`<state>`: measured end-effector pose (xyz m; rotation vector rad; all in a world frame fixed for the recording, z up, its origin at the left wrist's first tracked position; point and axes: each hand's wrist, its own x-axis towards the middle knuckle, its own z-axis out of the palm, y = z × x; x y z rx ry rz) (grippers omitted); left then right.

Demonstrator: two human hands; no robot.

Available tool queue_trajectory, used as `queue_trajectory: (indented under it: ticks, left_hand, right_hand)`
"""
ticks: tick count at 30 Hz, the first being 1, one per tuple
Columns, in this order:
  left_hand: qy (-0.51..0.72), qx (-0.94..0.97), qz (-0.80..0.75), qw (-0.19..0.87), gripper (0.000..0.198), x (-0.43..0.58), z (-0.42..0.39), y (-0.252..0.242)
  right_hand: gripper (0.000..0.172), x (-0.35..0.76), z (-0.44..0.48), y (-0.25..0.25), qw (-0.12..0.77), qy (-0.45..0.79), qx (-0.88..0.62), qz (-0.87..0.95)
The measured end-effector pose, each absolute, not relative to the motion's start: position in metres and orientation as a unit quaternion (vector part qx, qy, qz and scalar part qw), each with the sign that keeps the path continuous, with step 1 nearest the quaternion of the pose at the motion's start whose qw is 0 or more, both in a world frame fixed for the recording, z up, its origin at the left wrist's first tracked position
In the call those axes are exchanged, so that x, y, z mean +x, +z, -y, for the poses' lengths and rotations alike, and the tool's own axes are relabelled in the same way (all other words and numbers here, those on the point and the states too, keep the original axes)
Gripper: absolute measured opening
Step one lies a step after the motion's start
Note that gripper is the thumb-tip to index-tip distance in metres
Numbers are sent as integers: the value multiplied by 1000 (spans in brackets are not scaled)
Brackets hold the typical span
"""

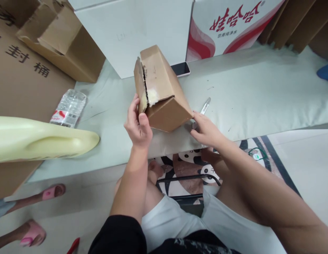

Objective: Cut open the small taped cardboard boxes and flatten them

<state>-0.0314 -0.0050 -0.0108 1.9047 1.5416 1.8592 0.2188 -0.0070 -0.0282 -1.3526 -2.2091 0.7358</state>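
Observation:
A small brown cardboard box is tilted over the cloth-covered table, its torn flap edge and a pale patch of tape facing left. My left hand grips the box at its lower left, with the fingers along the flap side and the thumb in front. At the opposite lower corner, my right hand pinches the cardboard between thumb and fingers. A slim, silvery cutter-like tool lies on the cloth just beyond the right hand, partly hidden by it.
Behind the box stand a white carton, a red-and-white water carton and a phone. A plastic bottle, a pale yellow object and an open brown box are at left. Another person's pink slippers show below.

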Motion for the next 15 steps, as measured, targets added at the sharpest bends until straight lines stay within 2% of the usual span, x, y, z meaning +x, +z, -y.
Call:
queue_trajectory:
  ticks: [2, 5, 8, 12, 15]
  left_hand:
    - [608, 610, -507, 37, 57, -30, 6, -10]
    - [621, 576, -527, 60, 57, -26, 8, -10]
    - [661, 510, -535, 130, 52, -22, 5, -11]
    - [698, 379, -537, 284, 41, -16, -1, -5]
    - [669, 275, -581, 374, 58, -18, -5, -5]
  right_hand:
    - [66, 218, 6, -26, 230, 282, -468, 805]
    - [50, 216, 6, -26, 244, 300, -443, 809]
    - [42, 215, 8, -27, 264, 321, -417, 808]
    - [62, 216, 10, -26, 315, 384, -434, 752]
    - [78, 218, 8, -26, 386, 403, -484, 674]
